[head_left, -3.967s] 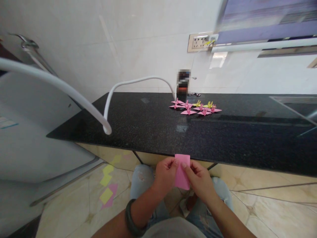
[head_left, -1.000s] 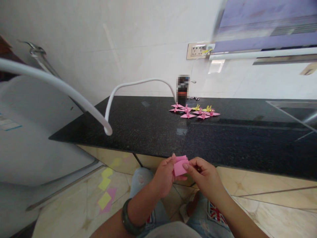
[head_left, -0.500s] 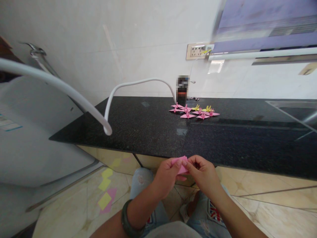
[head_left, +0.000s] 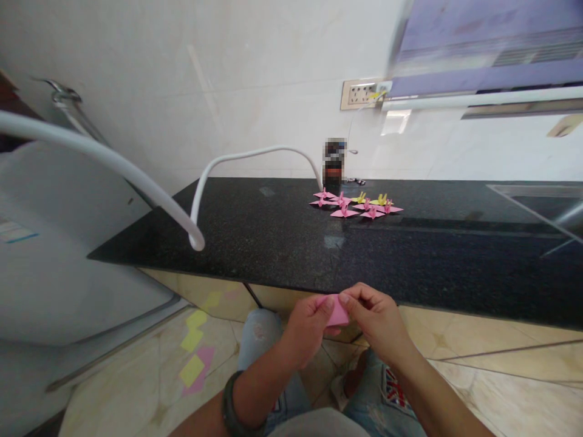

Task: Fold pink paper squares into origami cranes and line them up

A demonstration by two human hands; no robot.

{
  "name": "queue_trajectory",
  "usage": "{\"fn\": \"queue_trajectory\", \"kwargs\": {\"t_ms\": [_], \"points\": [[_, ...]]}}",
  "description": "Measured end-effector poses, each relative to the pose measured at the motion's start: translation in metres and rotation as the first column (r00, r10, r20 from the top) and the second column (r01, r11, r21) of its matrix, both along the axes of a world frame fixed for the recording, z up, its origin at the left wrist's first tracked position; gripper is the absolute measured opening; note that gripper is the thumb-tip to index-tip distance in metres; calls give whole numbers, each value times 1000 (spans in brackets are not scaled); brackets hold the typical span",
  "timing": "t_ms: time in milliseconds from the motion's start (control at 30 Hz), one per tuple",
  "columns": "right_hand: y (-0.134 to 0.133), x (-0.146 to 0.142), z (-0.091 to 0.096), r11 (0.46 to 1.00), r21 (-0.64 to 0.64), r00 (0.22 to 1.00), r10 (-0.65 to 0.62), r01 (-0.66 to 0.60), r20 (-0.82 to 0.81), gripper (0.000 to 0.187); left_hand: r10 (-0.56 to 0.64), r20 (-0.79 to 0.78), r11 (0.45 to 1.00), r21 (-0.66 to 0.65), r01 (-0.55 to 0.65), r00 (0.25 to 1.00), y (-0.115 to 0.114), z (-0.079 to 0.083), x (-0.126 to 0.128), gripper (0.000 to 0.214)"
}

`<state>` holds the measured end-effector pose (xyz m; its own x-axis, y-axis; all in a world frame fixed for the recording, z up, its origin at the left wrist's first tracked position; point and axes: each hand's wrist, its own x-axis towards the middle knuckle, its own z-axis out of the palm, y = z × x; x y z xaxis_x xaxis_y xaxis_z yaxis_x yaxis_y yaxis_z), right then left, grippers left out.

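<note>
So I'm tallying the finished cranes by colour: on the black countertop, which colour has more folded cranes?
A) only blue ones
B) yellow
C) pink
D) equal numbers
C: among the paper cranes on the black countertop, only two near the back show yellow and the rest are pink, the same colour as the folded pink paper pinched between the left hand and the right hand.

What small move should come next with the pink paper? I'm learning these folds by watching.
Probably press the crease flat: both hands, left hand and right hand, pinch the small folded pink paper in the air, short of the black counter where finished paper cranes sit.
</note>
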<state>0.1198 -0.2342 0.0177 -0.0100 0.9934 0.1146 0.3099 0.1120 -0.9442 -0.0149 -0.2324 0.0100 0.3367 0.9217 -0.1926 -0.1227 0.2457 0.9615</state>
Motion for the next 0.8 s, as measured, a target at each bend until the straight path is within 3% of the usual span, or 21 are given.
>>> {"fn": "queue_trajectory", "kwargs": {"t_ms": [133, 267, 500, 800], "points": [[-1, 6, 5, 989, 85, 972, 98, -118, 213, 19, -5, -212, 986, 164, 41, 977, 3, -6, -7, 27], [-4, 6, 8, 976, 107, 951, 155, -189, 267, 19, 42, -314, 952, 300, 57, 948, 3, -3, -13, 23], [-11, -6, 4, 975, 173, 957, 87, -139, 277, 21, 192, -224, 948, 292, -123, 955, 0, 4, -13, 24], [-13, -10, -7, 997, 78, 982, 5, -21, 189, 21, 263, -230, 924, 341, -175, 937, -2, 10, -14, 21]]}}
